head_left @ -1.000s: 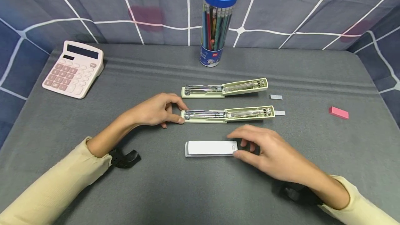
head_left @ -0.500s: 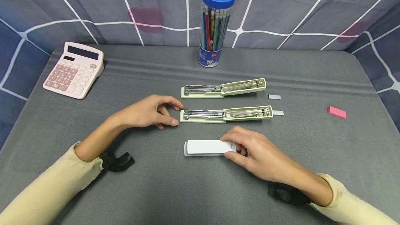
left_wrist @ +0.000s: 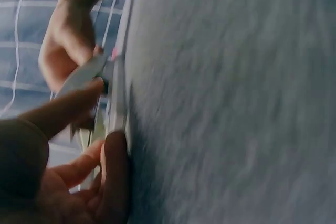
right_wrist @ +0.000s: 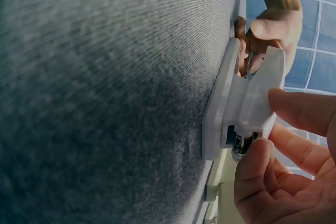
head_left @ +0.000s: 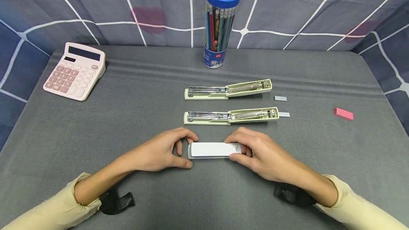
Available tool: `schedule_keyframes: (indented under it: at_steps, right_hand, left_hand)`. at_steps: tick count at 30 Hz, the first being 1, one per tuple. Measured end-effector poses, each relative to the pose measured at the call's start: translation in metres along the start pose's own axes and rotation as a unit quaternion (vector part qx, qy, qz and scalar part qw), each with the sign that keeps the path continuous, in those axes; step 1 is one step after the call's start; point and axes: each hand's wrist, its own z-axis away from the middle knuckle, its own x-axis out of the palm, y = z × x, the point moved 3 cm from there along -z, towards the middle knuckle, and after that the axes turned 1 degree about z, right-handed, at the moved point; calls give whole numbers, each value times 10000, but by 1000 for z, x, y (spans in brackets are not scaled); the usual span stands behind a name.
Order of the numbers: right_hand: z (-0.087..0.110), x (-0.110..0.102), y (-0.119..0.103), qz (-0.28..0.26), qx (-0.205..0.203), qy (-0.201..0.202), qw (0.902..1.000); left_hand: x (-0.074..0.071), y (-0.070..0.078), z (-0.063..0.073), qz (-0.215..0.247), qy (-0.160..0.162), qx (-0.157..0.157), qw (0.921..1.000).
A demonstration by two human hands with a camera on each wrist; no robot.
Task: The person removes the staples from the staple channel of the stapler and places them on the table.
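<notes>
A closed white stapler (head_left: 212,149) lies at the front middle of the table. My right hand (head_left: 263,152) pinches its right end between thumb and fingers; in the right wrist view the stapler's top arm (right_wrist: 262,93) sits between them, above the base. Around the left end, my left hand (head_left: 163,150) is spread, the thumb just in front and the index finger at the back corner. In the left wrist view its fingers (left_wrist: 115,156) are right at the base's end. Behind lie two pale green staplers, the nearer one (head_left: 207,117) and the farther one (head_left: 206,93), both folded open.
Small staple strips lie right of the green staplers, one farther back (head_left: 280,98) and one nearer (head_left: 284,114). A pink block (head_left: 343,113) is at the right. At the back stand a pencil tub (head_left: 220,27) with a blue lid and a pink calculator (head_left: 75,72).
My left hand has left the nearer green stapler and come toward me to the white stapler's left end. My right hand has moved slightly left and taken hold of the right end.
</notes>
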Motion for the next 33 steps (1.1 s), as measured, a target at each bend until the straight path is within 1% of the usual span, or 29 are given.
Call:
schedule_keyframes:
  at_steps: [3, 6, 8, 13, 17, 21, 24, 26, 33]
  right_hand:
    - [-2, -1, -3, 165, -5, -91, 9998]
    - [-7, -1, -9, 365, -83, -241, 9990]
    - [-12, 2, -15, 482, -178, -362, 9980]
    - [-27, 12, -28, 654, -298, -547, 9959]
    - [-36, 16, -29, 981, -189, -685, 9926]
    - [-41, 18, -27, 1206, -98, -888, 9887]
    - [-42, 19, -25, 1180, -61, -907, 9888]
    - [-40, 20, -24, 1115, -67, -831, 9903]
    - [-37, 20, -17, 521, -432, -473, 9966]
  left_hand:
    - [6, 3, -1, -253, 73, 63, 9996]
    - [7, 3, -3, -294, 177, 65, 9994]
    - [6, 2, -4, -188, 163, 75, 9997]
    - [5, -2, -6, 227, -73, 81, 9997]
    - [5, -3, -7, 417, -165, 74, 9990]
    - [5, -2, -8, 397, -135, 93, 9991]
    - [5, -2, -8, 328, -111, 102, 9993]
    - [5, -2, -8, 242, -91, 143, 9996]
    - [2, 1, -10, -98, -19, 237, 9997]
